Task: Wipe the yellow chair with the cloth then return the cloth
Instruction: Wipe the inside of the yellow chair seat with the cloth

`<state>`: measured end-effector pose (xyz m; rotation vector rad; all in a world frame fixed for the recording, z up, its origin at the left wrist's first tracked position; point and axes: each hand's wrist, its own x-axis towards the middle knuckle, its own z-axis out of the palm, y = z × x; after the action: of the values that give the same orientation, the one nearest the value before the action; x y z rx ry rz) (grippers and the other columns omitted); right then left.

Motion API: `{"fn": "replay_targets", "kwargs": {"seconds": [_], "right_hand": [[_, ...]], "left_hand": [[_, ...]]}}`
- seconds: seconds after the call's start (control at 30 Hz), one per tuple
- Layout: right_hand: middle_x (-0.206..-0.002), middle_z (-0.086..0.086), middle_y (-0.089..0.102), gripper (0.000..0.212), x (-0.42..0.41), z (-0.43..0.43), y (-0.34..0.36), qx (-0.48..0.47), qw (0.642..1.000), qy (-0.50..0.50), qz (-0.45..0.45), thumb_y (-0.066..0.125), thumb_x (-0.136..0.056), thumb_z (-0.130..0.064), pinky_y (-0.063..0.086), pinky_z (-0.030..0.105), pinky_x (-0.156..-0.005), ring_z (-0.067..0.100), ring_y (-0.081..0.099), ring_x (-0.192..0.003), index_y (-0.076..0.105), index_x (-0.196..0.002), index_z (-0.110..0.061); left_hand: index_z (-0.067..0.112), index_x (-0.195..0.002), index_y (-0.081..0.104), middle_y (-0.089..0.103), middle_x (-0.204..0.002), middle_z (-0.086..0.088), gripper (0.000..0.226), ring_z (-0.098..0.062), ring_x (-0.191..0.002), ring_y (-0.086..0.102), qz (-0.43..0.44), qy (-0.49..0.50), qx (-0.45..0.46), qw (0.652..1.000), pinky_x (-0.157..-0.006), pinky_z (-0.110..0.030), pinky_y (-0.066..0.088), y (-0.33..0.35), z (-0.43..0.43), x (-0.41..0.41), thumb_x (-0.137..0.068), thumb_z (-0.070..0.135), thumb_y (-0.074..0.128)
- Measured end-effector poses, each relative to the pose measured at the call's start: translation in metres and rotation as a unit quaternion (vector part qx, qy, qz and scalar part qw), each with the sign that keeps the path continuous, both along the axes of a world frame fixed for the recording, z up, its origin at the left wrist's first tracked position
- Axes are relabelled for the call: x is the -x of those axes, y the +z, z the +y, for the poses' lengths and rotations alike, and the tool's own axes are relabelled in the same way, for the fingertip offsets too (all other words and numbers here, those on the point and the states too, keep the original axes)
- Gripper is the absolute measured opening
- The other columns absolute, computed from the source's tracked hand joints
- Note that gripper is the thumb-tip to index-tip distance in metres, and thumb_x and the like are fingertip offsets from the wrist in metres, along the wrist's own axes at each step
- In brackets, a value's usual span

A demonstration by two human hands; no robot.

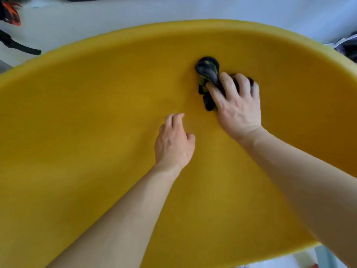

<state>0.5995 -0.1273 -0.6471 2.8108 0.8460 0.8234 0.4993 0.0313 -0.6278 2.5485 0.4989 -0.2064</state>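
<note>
From my remote feed, two bare forearms reach in from the bottom of the frame over the yellow chair (96,132), whose broad seat fills nearly the whole view. Its near edge shows only at the lower right, a rounded lip with pale floor (301,262) beyond. The surface is a soft-looking, matte mustard yellow with a fine nap, dished gently and free of seams.

The left hand (174,144) sits near the middle of the seat, palm down, fingers loosely curled and holding nothing; whether it touches the fabric I cannot tell. Wide open yellow runs to its left, unbroken all the way to the rim.

Just beyond it and to the right, the right hand (236,103) presses down on the cloth (207,70), grip closed over it with fingers spread across the top. The cloth is dark, nearly black with a greenish tinge, crumpled into a wad; one rounded fold pokes out ahead of the fingertips, another lobe trails by the thumb. It lies on the seat's right-of-centre upper part, some way in from the far rim.

The far rim arcs across the top as a thick, rounded, brighter yellow edge. Past it lies pale grey-white floor, with a black strap (19,45) and an orange-and-black item (10,13) at upper left, and a dark blurred object (347,47) at right.
</note>
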Motion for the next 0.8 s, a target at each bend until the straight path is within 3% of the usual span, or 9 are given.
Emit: {"fn": "replay_targets", "kwargs": {"seconds": [0.1,0.17,0.23,0.27,0.33,0.43,0.53,0.67,0.8], "right_hand": [[-0.127,0.009,0.056,0.040,0.087,-0.027,-0.070,0.096,0.974,0.096,0.184,0.065,-0.088,-0.026,0.037,0.049,-0.082,0.035,0.046,-0.107,0.059,-0.127,-0.021],[-0.119,0.008,0.057,0.038,0.145,-0.051,-0.092,0.140,0.941,0.151,0.270,0.056,-0.085,-0.023,0.042,0.050,-0.078,0.034,0.045,-0.100,0.063,-0.122,-0.023],[-0.110,0.007,0.059,0.037,0.159,-0.066,-0.083,0.185,0.917,0.199,0.291,0.047,-0.084,-0.021,0.044,0.048,-0.073,0.032,0.047,-0.093,0.070,-0.113,-0.024],[-0.107,0.007,0.060,0.036,0.148,-0.070,-0.069,0.205,0.916,0.205,0.278,0.043,-0.085,-0.020,0.042,0.047,-0.073,0.032,0.046,-0.092,0.073,-0.106,-0.024],[-0.107,0.008,0.060,0.037,0.096,-0.075,-0.032,0.192,0.952,0.125,0.202,0.039,-0.086,-0.019,0.039,0.046,-0.075,0.032,0.044,-0.095,0.074,-0.098,-0.022],[-0.117,0.013,0.057,0.034,0.011,-0.071,0.036,0.102,0.992,0.001,0.072,0.044,-0.092,-0.014,0.043,0.052,-0.082,0.037,0.047,-0.102,0.068,-0.114,-0.020],[-0.119,0.009,0.063,0.037,-0.002,-0.069,0.051,0.027,0.997,-0.064,-0.025,0.040,-0.096,-0.011,0.043,0.049,-0.084,0.036,0.059,-0.103,0.066,-0.119,-0.024],[-0.121,0.011,0.054,0.039,0.098,-0.087,-0.029,0.057,0.974,-0.063,0.208,0.041,-0.089,-0.023,0.041,0.052,-0.085,0.036,0.041,-0.104,0.067,-0.118,-0.024],[-0.109,0.005,0.055,0.039,0.224,-0.080,-0.060,0.060,0.904,-0.047,0.421,0.064,-0.076,-0.016,0.049,0.050,-0.079,0.036,0.050,-0.096,0.066,-0.113,-0.029]], "left_hand": [[0.022,-0.143,0.042,0.043,-0.144,-0.001,0.054,-0.027,-0.126,0.048,0.023,0.021,0.024,0.999,-0.099,-0.037,0.040,-0.017,-0.021,0.007,-0.091,0.024,0.056],[0.022,-0.145,0.040,0.039,-0.147,0.001,0.054,-0.025,-0.127,0.046,0.062,-0.003,0.025,0.998,-0.098,-0.037,0.041,-0.029,-0.033,0.023,-0.093,0.025,0.054],[0.022,-0.147,0.037,0.035,-0.150,0.003,0.054,-0.024,-0.129,0.044,0.093,-0.023,0.019,0.995,-0.098,-0.036,0.041,-0.034,-0.041,0.036,-0.095,0.027,0.052],[0.023,-0.147,0.036,0.034,-0.150,0.003,0.054,-0.024,-0.130,0.043,0.103,-0.027,0.017,0.994,-0.098,-0.036,0.041,-0.033,-0.043,0.040,-0.095,0.027,0.052],[0.023,-0.147,0.037,0.034,-0.150,0.003,0.055,-0.025,-0.130,0.043,0.097,-0.022,0.022,0.995,-0.098,-0.036,0.041,-0.026,-0.045,0.035,-0.095,0.028,0.053],[0.022,-0.145,0.039,0.036,-0.147,0.001,0.052,-0.025,-0.128,0.045,0.061,0.002,0.030,0.998,-0.089,-0.032,0.040,-0.010,-0.045,0.013,-0.095,0.027,0.054],[0.023,-0.141,0.043,0.039,-0.144,0.002,0.048,-0.025,-0.126,0.047,0.017,0.015,0.033,0.999,-0.086,-0.031,0.039,0.000,-0.047,-0.003,-0.095,0.026,0.056],[0.025,-0.137,0.046,0.041,-0.142,0.002,0.044,-0.024,-0.125,0.047,0.023,0.007,0.034,0.999,-0.092,-0.033,0.041,-0.008,-0.059,0.009,-0.094,0.025,0.056],[0.027,-0.133,0.048,0.041,-0.139,0.002,0.037,-0.024,-0.118,0.053,0.181,-0.056,0.047,0.981,-0.091,-0.037,0.045,-0.030,-0.067,0.053,-0.097,0.032,0.052]]}}
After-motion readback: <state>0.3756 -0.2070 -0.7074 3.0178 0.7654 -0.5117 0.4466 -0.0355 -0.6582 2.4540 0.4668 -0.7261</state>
